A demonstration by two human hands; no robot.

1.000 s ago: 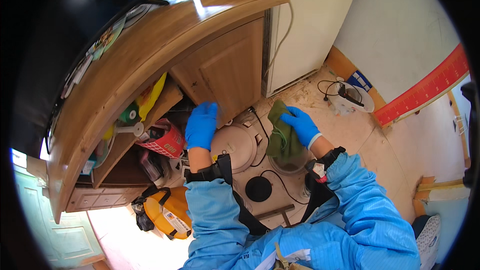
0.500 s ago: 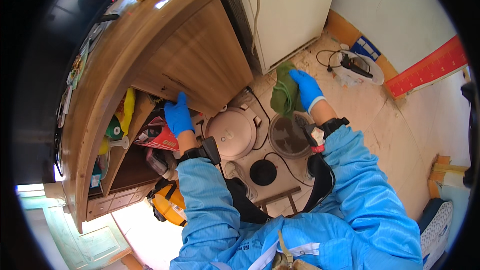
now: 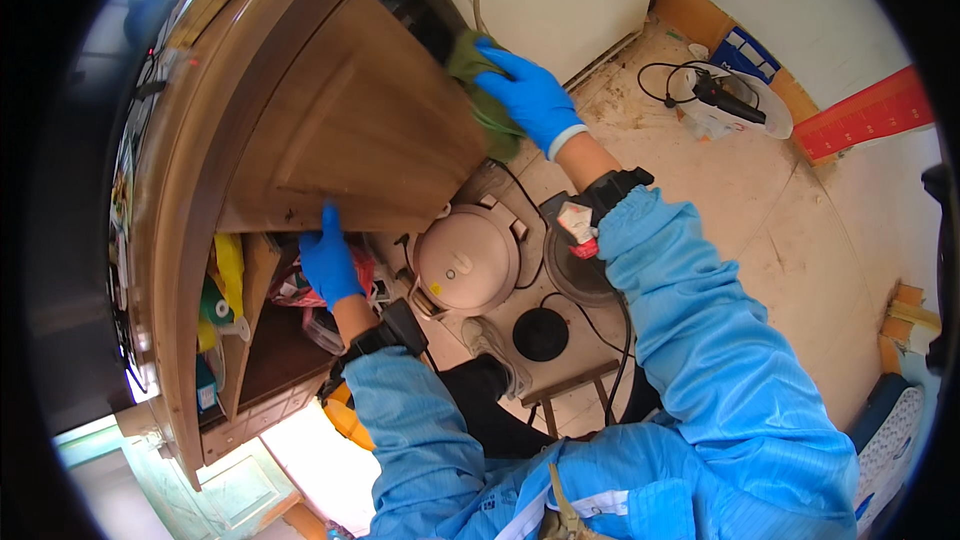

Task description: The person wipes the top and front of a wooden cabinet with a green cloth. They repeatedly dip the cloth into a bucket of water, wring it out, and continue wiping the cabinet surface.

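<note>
My left hand (image 3: 328,262), in a blue glove, grips the near edge of an open brown wooden cabinet door (image 3: 350,130), one finger lying on the door's face and the rest behind it. At the door's far right edge, my right hand (image 3: 530,92), gloved likewise, presses a green cloth (image 3: 488,125). The cloth hangs down along that edge, and the fingers' far side is partly covered by it. Below the door on the floor sit a round pinkish lidded cooker (image 3: 465,262) and a bucket (image 3: 578,280), partly hidden by my right forearm.
Inside the cabinet's open shelves (image 3: 262,360) are a yellow bag (image 3: 229,270) and red packages. A white appliance (image 3: 560,0) stands behind the door. A white basin (image 3: 745,105) with a corded black device lies at the right. Cables, a black disc (image 3: 540,334) and a small wooden stool (image 3: 570,387) are near my feet.
My right hand has carried the cloth from above the bucket leftward and away, onto the door's far edge. The view has shifted a little; my left hand keeps its grip on the door.
</note>
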